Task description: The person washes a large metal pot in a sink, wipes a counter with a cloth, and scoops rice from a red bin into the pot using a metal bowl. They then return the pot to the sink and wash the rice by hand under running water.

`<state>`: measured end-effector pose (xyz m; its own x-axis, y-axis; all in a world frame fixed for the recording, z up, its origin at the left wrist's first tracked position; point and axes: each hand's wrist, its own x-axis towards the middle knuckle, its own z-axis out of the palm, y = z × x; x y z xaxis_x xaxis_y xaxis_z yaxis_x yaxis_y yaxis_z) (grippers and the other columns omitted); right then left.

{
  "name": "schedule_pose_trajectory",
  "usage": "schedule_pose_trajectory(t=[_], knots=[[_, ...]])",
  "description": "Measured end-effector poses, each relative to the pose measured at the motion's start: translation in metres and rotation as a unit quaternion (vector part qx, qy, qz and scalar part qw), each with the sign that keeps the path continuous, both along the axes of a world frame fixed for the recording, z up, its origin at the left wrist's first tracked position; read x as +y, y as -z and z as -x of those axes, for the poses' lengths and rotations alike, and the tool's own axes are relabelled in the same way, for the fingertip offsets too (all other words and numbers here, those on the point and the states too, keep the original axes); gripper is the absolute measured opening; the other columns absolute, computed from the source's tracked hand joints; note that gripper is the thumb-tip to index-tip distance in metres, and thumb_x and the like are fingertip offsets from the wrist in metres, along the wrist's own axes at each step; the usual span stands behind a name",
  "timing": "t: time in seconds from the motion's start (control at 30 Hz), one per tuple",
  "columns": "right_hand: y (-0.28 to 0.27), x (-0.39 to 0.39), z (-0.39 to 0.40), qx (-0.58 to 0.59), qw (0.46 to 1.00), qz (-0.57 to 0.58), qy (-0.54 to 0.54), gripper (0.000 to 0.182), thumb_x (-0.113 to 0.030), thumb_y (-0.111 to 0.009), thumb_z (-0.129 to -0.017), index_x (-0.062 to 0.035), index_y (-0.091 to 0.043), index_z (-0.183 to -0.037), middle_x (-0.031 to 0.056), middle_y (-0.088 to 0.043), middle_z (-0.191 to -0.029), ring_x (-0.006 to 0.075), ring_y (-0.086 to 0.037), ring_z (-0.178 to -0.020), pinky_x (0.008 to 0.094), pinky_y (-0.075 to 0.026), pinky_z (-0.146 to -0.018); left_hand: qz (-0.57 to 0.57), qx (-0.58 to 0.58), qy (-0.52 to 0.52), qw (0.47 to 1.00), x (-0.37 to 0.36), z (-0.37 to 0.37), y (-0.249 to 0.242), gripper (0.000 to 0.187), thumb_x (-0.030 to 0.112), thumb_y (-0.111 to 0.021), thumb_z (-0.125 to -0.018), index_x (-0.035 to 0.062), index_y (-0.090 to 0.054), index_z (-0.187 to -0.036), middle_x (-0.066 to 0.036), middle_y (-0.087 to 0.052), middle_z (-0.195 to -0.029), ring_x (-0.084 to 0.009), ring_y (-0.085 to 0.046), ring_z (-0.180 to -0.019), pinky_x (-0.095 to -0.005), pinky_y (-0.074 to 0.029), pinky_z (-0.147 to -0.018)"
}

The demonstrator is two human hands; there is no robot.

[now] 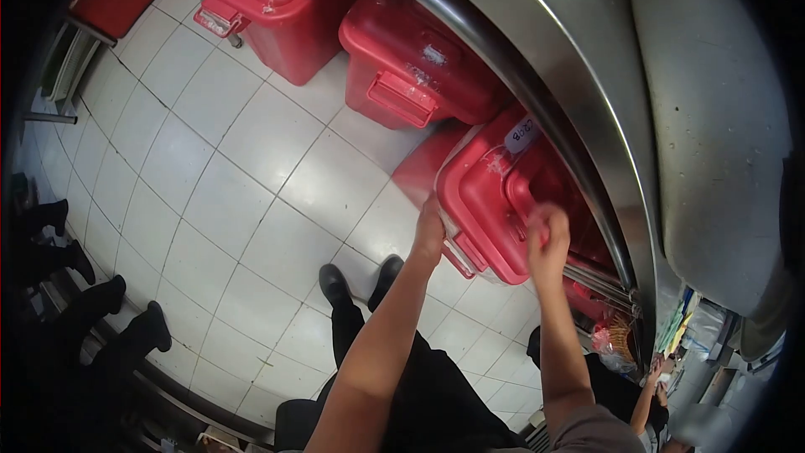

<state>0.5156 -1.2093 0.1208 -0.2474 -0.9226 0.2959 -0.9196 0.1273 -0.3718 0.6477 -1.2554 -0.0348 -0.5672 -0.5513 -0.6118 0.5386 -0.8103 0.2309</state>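
Observation:
A red plastic storage bin (417, 169) stands on the floor, partly under a metal table. Its red lid (474, 210) has a raised handle, white scuffs and a white label (520, 136) with handwritten marks. My left hand (430, 231) is closed on the lid's near left edge, its fingertips partly hidden. Over the lid, my right hand (549, 239) has curled fingers at the end of the raised handle; they are slightly blurred. A red latch (464, 257) hangs at the lid's lower edge, below my left hand.
Two more red bins, one in the middle (402, 59) and one farther left (285, 17), stand alongside. The metal table's rounded edge (537, 67) curves above the bins. Other people's dark shoes (155, 327) are at left, and another person's hands (658, 373) at lower right.

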Motion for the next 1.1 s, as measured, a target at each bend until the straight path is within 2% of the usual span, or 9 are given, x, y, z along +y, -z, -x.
schedule_pose_trajectory(t=[0.13, 0.33, 0.6, 0.63, 0.7, 0.77, 0.83, 0.9, 1.1], knots=[[0.053, -0.024, 0.020, 0.107, 0.969, -0.150, 0.162, 0.032, -0.025, -0.043, -0.090, 0.0024, -0.053, -0.077, 0.0204, -0.056, -0.085, 0.0391, -0.053, -0.075, 0.0439, -0.043, -0.068, 0.029, -0.009, 0.001, 1.000, 0.001, 0.003, -0.002, 0.058, 0.047, -0.030, -0.092, 0.0029, -0.037, -0.129, -0.011, -0.045, -0.128, -0.0214, -0.044, -0.114, -0.0321, -0.033, -0.097], [0.055, -0.012, 0.014, 0.118, 0.978, -0.124, 0.119, 0.033, -0.026, -0.039, -0.090, 0.0014, -0.053, -0.078, 0.0209, -0.053, -0.082, 0.0389, -0.051, -0.078, 0.0457, -0.041, -0.069, 0.054, -0.066, -0.016, 0.996, 0.027, -0.005, -0.003, 0.059, 0.045, -0.029, -0.092, -0.0036, -0.040, -0.124, -0.017, -0.044, -0.124, -0.0235, -0.040, -0.116, -0.0318, -0.027, -0.099], [0.056, 0.012, -0.010, 0.155, 0.978, -0.105, 0.095, 0.025, -0.022, -0.044, -0.085, -0.0005, -0.051, -0.075, 0.0183, -0.050, -0.079, 0.0359, -0.049, -0.076, 0.0446, -0.040, -0.065, 0.039, 0.001, 0.102, 0.994, 0.047, -0.058, 0.001, 0.048, 0.047, -0.031, -0.091, 0.0101, -0.044, -0.119, -0.005, -0.054, -0.107, -0.0141, -0.051, -0.094, -0.0297, -0.038, -0.082], [0.056, 0.012, -0.011, 0.153, 0.977, -0.112, 0.097, 0.025, -0.022, -0.044, -0.084, -0.0005, -0.051, -0.075, 0.0181, -0.050, -0.079, 0.0358, -0.049, -0.076, 0.0445, -0.041, -0.065, 0.059, -0.133, 0.197, 0.970, 0.019, -0.073, -0.025, 0.050, 0.052, -0.035, -0.087, 0.0116, -0.047, -0.114, -0.003, -0.055, -0.101, -0.0143, -0.049, -0.092, -0.0317, -0.037, -0.078], [0.056, 0.013, -0.009, 0.152, 0.977, -0.113, 0.094, 0.023, -0.022, -0.045, -0.083, -0.0015, -0.052, -0.075, 0.0176, -0.050, -0.079, 0.0355, -0.050, -0.076, 0.0440, -0.041, -0.064, 0.141, -0.146, 0.092, 0.975, -0.014, -0.079, 0.001, 0.047, 0.051, -0.039, -0.084, 0.0120, -0.046, -0.109, -0.003, -0.052, -0.100, -0.0154, -0.047, -0.088, -0.0321, -0.035, -0.076], [0.052, 0.010, -0.010, 0.137, 0.978, -0.125, 0.090, 0.022, -0.022, -0.045, -0.083, -0.0020, -0.052, -0.075, 0.0171, -0.050, -0.079, 0.0352, -0.050, -0.076, 0.0437, -0.041, -0.064, 0.047, -0.227, -0.061, 0.971, -0.065, -0.059, 0.027, 0.050, 0.051, -0.038, -0.085, 0.0122, -0.044, -0.117, -0.002, -0.054, -0.101, -0.0165, -0.047, -0.098, -0.0371, -0.034, -0.087], [0.052, 0.010, -0.007, 0.129, 0.978, -0.139, 0.087, 0.022, -0.022, -0.045, -0.083, -0.0031, -0.053, -0.075, 0.0160, -0.051, -0.078, 0.0345, -0.051, -0.076, 0.0431, -0.043, -0.065, 0.024, -0.169, -0.159, 0.972, -0.124, -0.040, 0.008, 0.050, 0.052, -0.037, -0.087, 0.0108, -0.046, -0.115, -0.004, -0.055, -0.105, -0.0178, -0.047, -0.103, -0.0382, -0.032, -0.093], [0.051, 0.010, -0.006, 0.117, 0.978, -0.151, 0.089, 0.022, -0.023, -0.045, -0.083, -0.0033, -0.053, -0.076, 0.0156, -0.052, -0.079, 0.0342, -0.052, -0.076, 0.0428, -0.043, -0.064, 0.031, -0.016, -0.199, 0.979, -0.162, -0.030, -0.004, 0.058, 0.052, -0.032, -0.090, 0.0078, -0.038, -0.127, -0.008, -0.047, -0.124, -0.0204, -0.046, -0.111, -0.0348, -0.035, -0.094], [0.051, 0.005, -0.001, 0.122, 0.978, -0.145, 0.092, 0.023, -0.024, -0.046, -0.082, -0.0038, -0.054, -0.076, 0.0151, -0.053, -0.081, 0.0336, -0.053, -0.077, 0.0423, -0.045, -0.063, 0.033, 0.102, -0.212, 0.971, -0.176, -0.028, 0.003, 0.061, 0.054, -0.027, -0.090, 0.0104, -0.032, -0.132, -0.008, -0.039, -0.133, -0.0228, -0.039, -0.120, -0.0374, -0.032, -0.099]])
